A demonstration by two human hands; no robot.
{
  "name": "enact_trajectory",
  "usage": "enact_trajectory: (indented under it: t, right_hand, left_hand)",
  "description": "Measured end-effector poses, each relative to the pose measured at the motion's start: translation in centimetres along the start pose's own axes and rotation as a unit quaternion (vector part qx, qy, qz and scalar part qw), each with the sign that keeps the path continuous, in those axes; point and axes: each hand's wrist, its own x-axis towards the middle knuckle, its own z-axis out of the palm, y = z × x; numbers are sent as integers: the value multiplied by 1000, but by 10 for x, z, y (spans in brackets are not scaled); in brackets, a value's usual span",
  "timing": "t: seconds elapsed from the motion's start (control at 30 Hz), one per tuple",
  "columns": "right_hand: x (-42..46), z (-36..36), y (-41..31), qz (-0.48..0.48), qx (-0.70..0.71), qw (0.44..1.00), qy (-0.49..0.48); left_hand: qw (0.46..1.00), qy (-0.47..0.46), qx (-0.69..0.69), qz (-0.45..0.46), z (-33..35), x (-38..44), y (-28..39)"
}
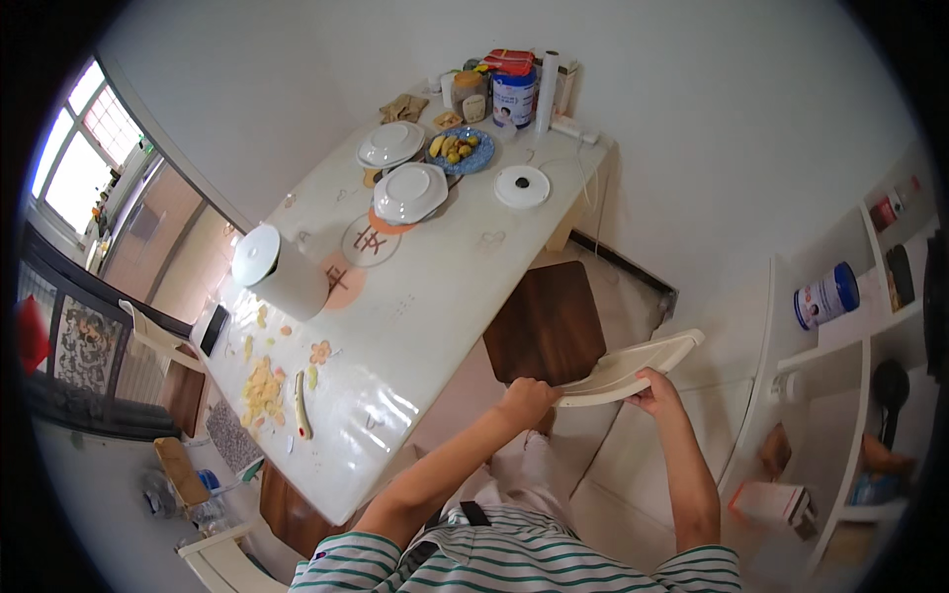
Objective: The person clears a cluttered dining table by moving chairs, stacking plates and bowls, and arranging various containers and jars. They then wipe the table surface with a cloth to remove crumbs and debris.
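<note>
A chair with a dark brown wooden seat (547, 319) and a cream backrest (619, 370) stands beside the table's right long edge. My left hand (532, 399) grips the near end of the backrest. Around its outer edge, farther right, close the fingers of my right hand (655, 393). Part of the seat lies under the table (445, 296), whose white cover bears flower prints and large characters. The chair's legs are mostly hidden.
Yellowish peelings (263, 393) and a peeler-like tool (302, 404) lie near a white canister (285, 278). Upturned white plates (411, 191), a blue plate of fruit (460, 150), a round lid (522, 186) and jars stand farther back. White shelving (789, 356) rises at right.
</note>
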Motion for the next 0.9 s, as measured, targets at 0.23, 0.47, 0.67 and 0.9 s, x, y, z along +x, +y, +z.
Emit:
enact_trajectory:
  t: [0.23, 0.47, 0.67, 0.9]
  right_hand:
    - [-78, -27, 111, 12, 82, 995, 62]
    - [-155, -30, 219, -20, 159, 984, 81]
    - [-205, -28, 289, -23, 163, 983, 81]
    - [-272, -19, 390, -34, 160, 982, 93]
  left_hand:
    - [999, -22, 34, 19, 28, -88, 37]
    - [996, -27, 52, 72, 61, -176, 63]
    - [992, -42, 73, 91, 70, -244, 75]
    - [990, -46, 48, 126, 89, -340, 81]
